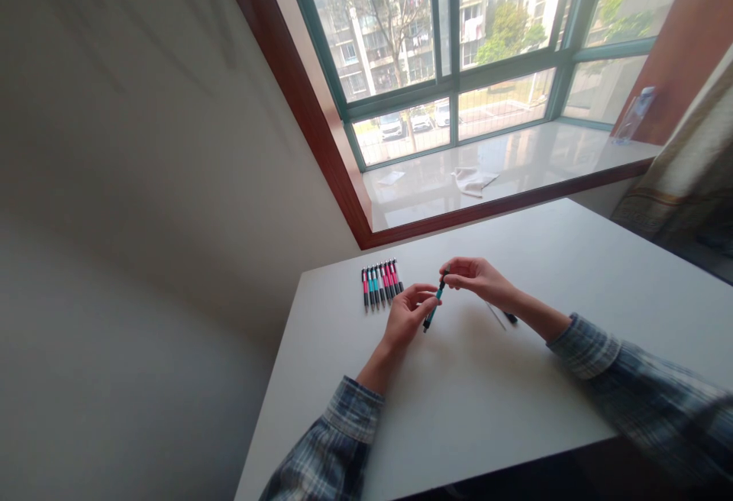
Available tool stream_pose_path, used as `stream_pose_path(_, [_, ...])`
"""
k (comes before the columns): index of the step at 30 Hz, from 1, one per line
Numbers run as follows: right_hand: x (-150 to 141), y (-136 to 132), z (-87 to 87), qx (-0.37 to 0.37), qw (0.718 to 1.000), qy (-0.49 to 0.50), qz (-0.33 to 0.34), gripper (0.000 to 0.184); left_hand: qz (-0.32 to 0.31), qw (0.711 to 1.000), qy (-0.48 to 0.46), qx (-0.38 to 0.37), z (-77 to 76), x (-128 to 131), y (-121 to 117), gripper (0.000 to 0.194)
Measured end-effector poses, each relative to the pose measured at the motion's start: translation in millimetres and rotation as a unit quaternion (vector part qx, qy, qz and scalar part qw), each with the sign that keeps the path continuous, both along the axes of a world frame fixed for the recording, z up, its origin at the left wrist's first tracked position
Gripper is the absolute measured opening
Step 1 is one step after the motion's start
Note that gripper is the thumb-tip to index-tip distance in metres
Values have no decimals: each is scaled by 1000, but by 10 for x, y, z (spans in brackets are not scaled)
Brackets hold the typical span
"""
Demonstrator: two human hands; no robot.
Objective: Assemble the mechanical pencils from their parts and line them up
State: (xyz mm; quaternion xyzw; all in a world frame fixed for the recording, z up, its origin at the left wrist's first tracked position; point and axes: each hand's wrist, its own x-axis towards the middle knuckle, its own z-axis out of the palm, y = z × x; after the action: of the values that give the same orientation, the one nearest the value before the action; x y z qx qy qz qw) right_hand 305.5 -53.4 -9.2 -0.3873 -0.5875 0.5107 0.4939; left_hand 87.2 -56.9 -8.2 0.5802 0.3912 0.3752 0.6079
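A teal and black pen [433, 313] slants above the white table between my hands. My left hand [405, 318] pinches its middle between thumb and fingers. At the upper end, the fingers of my right hand [478, 277] close around the black part, whose detail is too small to make out. Beyond my left hand, several pens [376, 287] in pink, teal and white with black grips lie side by side in a row. Below my right wrist are a thin pale rod [495, 316] and a small black piece [511, 318], partly hidden by the forearm.
The white table [504, 409] meets the wall and a window ledge with a brown wooden frame [435, 230]. On the ledge are a crumpled white cloth [473, 181], a flat white scrap [391, 179] and a clear bottle [633, 117]. A curtain [681, 157] hangs at right.
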Motion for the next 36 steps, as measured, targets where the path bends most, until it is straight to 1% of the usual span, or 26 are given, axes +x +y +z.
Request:
stream_pose_path(7, [-6, -39, 56, 13, 999, -39, -5, 34, -2, 1000, 9, 5, 13, 4, 2, 38])
stream_pose_path(10, [7, -45, 88, 18, 999, -47, -16, 40, 3, 1000, 2, 0, 12, 5, -2, 38])
stream_pose_path(13, [27, -31, 82, 25, 999, -32, -27, 45, 6, 1000, -3, -5, 4, 1, -8, 39])
stream_pose_path(19, [29, -1, 16, 28, 997, -36, -66, 33, 5, 1000, -4, -7, 6, -3, -12, 38])
stream_pose_path(25, [33, -8, 25, 25, 998, -35, -45, 34, 4, 1000, -5, -8, 6, -2, -12, 38])
stream_pose_path(29, [38, -8, 26, 28, 997, -43, -49, 32, 1, 1000, -7, -7, -2, -8, -9, 38])
stream_pose_path(33, [33, -10, 29, 22, 999, -35, -32, 34, 1, 1000, -7, -7, -7, -13, -3, 39])
stream_pose_path(36, [33, -8, 26, 22, 998, -44, -38, 32, 0, 1000, -5, -4, -4, -11, -3, 39])
